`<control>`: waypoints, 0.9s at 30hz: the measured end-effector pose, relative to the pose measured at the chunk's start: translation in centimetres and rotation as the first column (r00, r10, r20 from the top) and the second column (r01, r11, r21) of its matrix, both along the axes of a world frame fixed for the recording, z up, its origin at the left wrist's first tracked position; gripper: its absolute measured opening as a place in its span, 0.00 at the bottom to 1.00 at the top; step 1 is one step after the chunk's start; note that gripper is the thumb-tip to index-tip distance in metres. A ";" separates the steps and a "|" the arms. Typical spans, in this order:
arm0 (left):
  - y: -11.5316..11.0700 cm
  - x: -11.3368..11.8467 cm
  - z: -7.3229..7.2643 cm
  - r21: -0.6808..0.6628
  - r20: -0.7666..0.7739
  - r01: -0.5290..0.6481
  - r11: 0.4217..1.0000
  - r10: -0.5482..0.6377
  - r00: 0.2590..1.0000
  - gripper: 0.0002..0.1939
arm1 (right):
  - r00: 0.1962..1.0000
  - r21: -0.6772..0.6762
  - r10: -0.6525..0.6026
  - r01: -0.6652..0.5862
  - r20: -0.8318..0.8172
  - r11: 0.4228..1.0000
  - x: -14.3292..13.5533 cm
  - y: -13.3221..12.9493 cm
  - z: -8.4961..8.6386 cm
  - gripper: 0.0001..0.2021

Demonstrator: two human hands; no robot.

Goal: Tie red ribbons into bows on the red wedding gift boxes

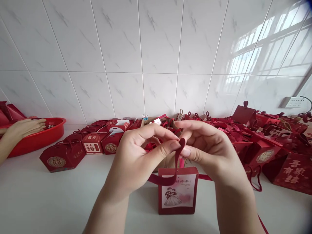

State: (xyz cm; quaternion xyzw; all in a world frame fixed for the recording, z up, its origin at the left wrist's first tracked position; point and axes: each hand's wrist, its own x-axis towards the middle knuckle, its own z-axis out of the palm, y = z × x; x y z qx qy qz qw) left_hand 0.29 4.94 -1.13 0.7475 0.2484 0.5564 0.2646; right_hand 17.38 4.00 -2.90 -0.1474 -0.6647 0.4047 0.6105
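A small red gift box (177,191) with a picture of a couple on its front stands upright on the white counter (48,198), just below my hands. A dark red ribbon (175,162) rises from the box's top. My left hand (140,156) and my right hand (207,146) pinch a loop of that ribbon between thumbs and forefingers, fingertips almost touching above the box. Ribbon tails trail sideways from the box at both sides.
Several red gift boxes (63,155) line the tiled wall, and a heap of red bags and boxes (268,143) fills the right side. At far left another person's hand (23,128) rests in a red basin (46,135). A wall socket (293,102) sits at right.
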 end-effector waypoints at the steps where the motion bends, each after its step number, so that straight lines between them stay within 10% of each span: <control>1: 0.0 0.0 0.1 -0.032 -0.013 0.035 0.999 -0.035 0.999 0.06 | 1.000 0.009 0.022 -0.022 0.010 1.000 0.0 0.1 -0.1 0.16; 14: -0.3 -0.3 0.4 -0.294 -0.093 0.128 0.947 -0.161 0.983 0.06 | 0.972 0.310 -0.231 0.207 0.042 0.928 0.6 0.6 -0.1 0.14; 27: 0.1 0.5 0.1 -0.003 0.117 0.166 0.986 -0.165 0.979 0.04 | 0.936 0.488 -0.341 0.336 -0.083 0.805 -0.3 1.1 -0.5 0.17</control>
